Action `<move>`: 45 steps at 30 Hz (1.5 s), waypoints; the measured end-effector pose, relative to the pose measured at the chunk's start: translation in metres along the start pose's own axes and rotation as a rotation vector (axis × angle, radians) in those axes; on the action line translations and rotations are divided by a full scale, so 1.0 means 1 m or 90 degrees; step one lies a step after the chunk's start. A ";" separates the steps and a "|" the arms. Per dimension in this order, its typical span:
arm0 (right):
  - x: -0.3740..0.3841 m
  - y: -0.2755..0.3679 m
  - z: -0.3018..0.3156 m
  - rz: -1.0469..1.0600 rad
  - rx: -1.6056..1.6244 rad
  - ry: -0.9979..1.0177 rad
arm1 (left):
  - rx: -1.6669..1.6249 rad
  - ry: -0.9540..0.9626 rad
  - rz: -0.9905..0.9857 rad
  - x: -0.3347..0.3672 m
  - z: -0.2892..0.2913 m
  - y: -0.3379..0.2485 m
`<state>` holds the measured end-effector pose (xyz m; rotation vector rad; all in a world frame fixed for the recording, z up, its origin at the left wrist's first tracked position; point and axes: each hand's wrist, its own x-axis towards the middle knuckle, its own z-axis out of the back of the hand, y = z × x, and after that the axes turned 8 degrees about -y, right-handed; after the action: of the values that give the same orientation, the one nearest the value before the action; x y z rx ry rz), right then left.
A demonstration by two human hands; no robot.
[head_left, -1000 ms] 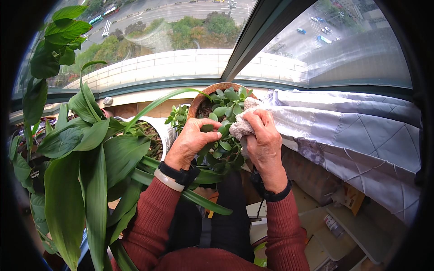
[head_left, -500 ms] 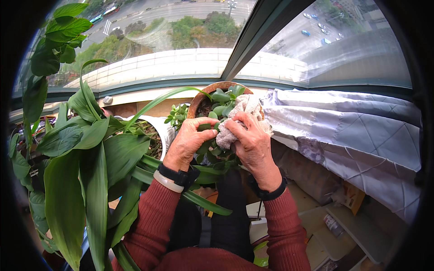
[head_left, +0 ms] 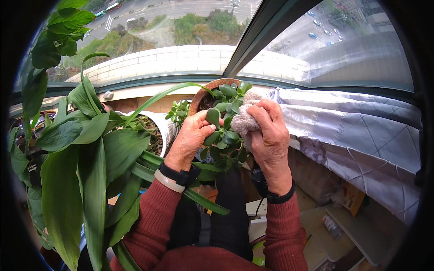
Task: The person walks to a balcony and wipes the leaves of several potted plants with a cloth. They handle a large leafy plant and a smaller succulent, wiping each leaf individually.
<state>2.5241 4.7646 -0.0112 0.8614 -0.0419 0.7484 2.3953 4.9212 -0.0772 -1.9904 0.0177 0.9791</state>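
A succulent with thick, rounded green leaves (head_left: 230, 137) grows in a round brown pot (head_left: 197, 100) by the window. My left hand (head_left: 189, 137) is at the plant's left side, its thumb and fingers closed on one of the leaves (head_left: 213, 116). Bunched in my right hand (head_left: 272, 142) is a fluffy grey-beige cloth (head_left: 245, 121), held at the plant's right edge. Part of the cloth lies hidden under the fingers. Some stems and the near side of the pot are covered by leaves.
Long broad leaves (head_left: 94, 180) of a big plant in a white pot (head_left: 166, 128) spread on the left. A smaller succulent (head_left: 179, 110) stands between the pots. Grey quilted fabric (head_left: 343, 122) lies on the right, above a shelf (head_left: 357, 232). Window glass (head_left: 181, 36) rises behind.
My right hand has drawn the cloth a little to the right, off the leaves, uncovering more of the succulent. My left hand stays at nearly the same place, with a leaf now showing upright at its fingertips.
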 end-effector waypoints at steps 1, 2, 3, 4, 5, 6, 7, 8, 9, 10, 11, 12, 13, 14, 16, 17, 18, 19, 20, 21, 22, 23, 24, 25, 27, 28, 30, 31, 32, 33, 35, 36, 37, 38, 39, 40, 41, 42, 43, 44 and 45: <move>0.000 0.003 -0.005 0.044 -0.020 0.051 | -0.010 -0.007 -0.026 0.002 -0.004 0.003; -0.003 0.007 -0.013 0.070 -0.034 0.100 | 0.016 0.002 -0.036 0.001 -0.005 0.004; -0.004 0.008 -0.022 0.096 -0.051 0.128 | 0.042 0.012 -0.047 0.001 -0.006 0.005; -0.005 0.008 -0.032 0.121 -0.072 0.167 | 0.068 0.021 -0.059 0.000 -0.006 0.006; -0.006 0.007 -0.040 0.112 -0.076 0.183 | 0.088 0.020 -0.113 -0.001 -0.007 0.007; -0.005 0.003 -0.044 0.101 -0.106 0.156 | 0.069 0.020 -0.082 -0.002 -0.007 0.007; -0.002 -0.001 -0.047 0.086 -0.136 0.137 | 0.044 0.025 -0.053 -0.003 -0.006 0.007; 0.000 -0.004 -0.049 0.045 -0.174 0.142 | 0.025 0.015 -0.002 -0.004 -0.005 0.007; 0.001 -0.007 -0.046 0.021 -0.165 0.103 | 0.029 0.039 -0.008 -0.005 -0.005 0.006; 0.004 -0.009 -0.043 -0.007 -0.165 0.075 | 0.038 0.026 -0.017 -0.005 -0.004 0.005; 0.004 -0.010 -0.038 0.000 -0.132 0.036 | 0.050 0.010 -0.015 -0.006 -0.004 0.005; 0.004 -0.009 -0.034 -0.015 -0.098 0.017 | 0.060 -0.002 -0.018 -0.006 -0.005 0.005; 0.002 -0.007 -0.030 0.012 -0.061 0.018 | 0.018 -0.013 -0.005 -0.006 -0.005 0.006; 0.001 -0.005 -0.029 0.039 -0.047 0.060 | 0.009 -0.013 -0.009 -0.004 -0.007 0.006; -0.002 0.000 -0.032 0.094 -0.015 0.128 | -0.044 0.012 -0.052 -0.001 -0.009 0.008; -0.004 0.002 -0.037 0.116 -0.042 0.153 | 0.042 0.029 -0.113 -0.001 -0.009 0.008; -0.003 0.002 -0.041 0.106 -0.033 0.144 | 0.051 0.026 -0.112 0.000 -0.009 0.008; -0.002 0.001 -0.044 0.072 -0.076 0.121 | 0.059 0.030 -0.110 0.000 -0.008 0.008; -0.001 -0.001 -0.045 0.026 -0.117 0.115 | 0.093 0.013 -0.070 -0.001 -0.008 0.008; 0.000 -0.004 -0.044 0.010 -0.128 0.084 | 0.104 0.047 -0.028 -0.003 -0.003 0.005; 0.001 -0.009 -0.041 -0.040 -0.147 0.069 | 0.070 0.044 -0.036 -0.003 -0.002 0.003; 0.000 -0.012 -0.034 -0.047 -0.089 0.027 | 0.045 0.023 -0.026 -0.004 -0.001 0.001; -0.001 -0.015 -0.024 -0.053 -0.052 0.024 | 0.019 0.001 -0.015 -0.006 -0.002 -0.002; -0.003 -0.018 -0.015 -0.057 -0.024 0.003 | 0.047 -0.014 -0.054 -0.003 -0.001 -0.007; -0.006 -0.023 0.004 -0.059 0.016 -0.043 | 0.083 -0.130 -0.176 0.001 -0.010 -0.016; -0.007 -0.024 0.013 -0.056 0.041 -0.062 | 0.139 -0.196 -0.250 0.003 -0.015 -0.021; -0.010 -0.027 0.023 -0.078 0.094 -0.117 | 0.008 -0.210 -0.279 0.011 -0.024 -0.033; -0.010 -0.028 0.029 -0.100 0.106 -0.127 | -0.034 -0.203 -0.275 0.016 -0.031 -0.038; -0.010 -0.029 0.034 -0.119 0.125 -0.139 | -0.080 -0.193 -0.279 0.021 -0.038 -0.042; -0.010 -0.028 0.038 -0.139 0.143 -0.151 | -0.079 -0.199 -0.255 0.028 -0.045 -0.045; -0.011 -0.026 0.048 -0.153 0.158 -0.172 | -0.083 -0.204 -0.234 0.046 -0.056 -0.051; -0.012 -0.025 0.054 -0.164 0.181 -0.181 | -0.021 -0.213 -0.210 0.056 -0.059 -0.056; -0.011 -0.023 0.058 -0.152 0.171 -0.193 | 0.040 -0.218 -0.201 0.068 -0.061 -0.060; -0.011 -0.021 0.064 -0.157 0.184 -0.202 | 0.100 -0.222 -0.204 0.080 -0.062 -0.065; -0.011 -0.019 0.069 -0.161 0.198 -0.212 | 0.148 -0.222 -0.198 0.090 -0.060 -0.070; -0.011 -0.018 0.074 -0.166 0.213 -0.223 | 0.226 -0.242 -0.210 0.098 -0.058 -0.074; -0.010 -0.017 0.078 -0.163 0.224 -0.235 | 0.279 -0.217 -0.224 0.105 -0.055 -0.078; -0.008 -0.018 0.081 -0.162 0.229 -0.244 | 0.356 -0.204 -0.207 0.111 -0.053 -0.082; -0.006 -0.020 0.086 -0.154 0.229 -0.245 | 0.404 -0.191 -0.197 0.116 -0.052 -0.082; -0.004 -0.022 0.088 -0.140 0.232 -0.248 | 0.371 -0.132 -0.133 0.118 -0.054 -0.080; -0.003 -0.025 0.090 -0.153 0.235 -0.250 | 0.346 -0.089 -0.056 0.119 -0.057 -0.075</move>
<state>2.5600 4.6890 0.0313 1.3328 -0.1489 0.3558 2.5399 4.9654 -0.0838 -1.4133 0.1059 0.9357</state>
